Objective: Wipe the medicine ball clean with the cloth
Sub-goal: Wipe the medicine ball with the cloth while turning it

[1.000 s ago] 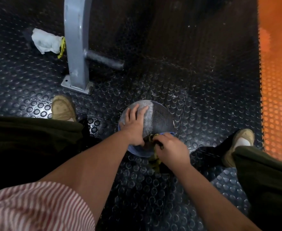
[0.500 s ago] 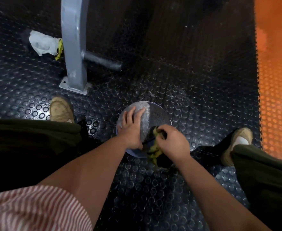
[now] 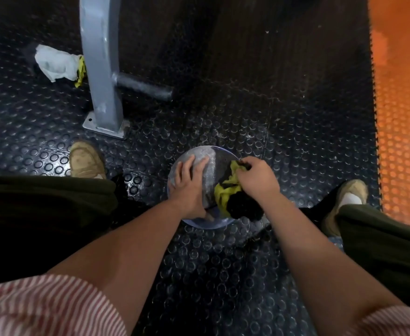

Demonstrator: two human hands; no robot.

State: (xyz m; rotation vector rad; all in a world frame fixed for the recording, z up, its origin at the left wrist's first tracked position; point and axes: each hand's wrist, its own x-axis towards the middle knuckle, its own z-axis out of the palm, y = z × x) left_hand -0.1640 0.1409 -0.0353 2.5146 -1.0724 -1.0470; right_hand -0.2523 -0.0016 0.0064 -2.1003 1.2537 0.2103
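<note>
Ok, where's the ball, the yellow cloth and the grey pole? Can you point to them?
medicine ball (image 3: 215,170), head view, on its bare top surface.
cloth (image 3: 225,192), head view, on the yellow fold lying on the ball.
grey post (image 3: 99,69), head view, on the middle of its upright.

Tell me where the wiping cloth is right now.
Head view, centre: the cloth lies on the medicine ball, right side, gripped by the right hand.
</note>
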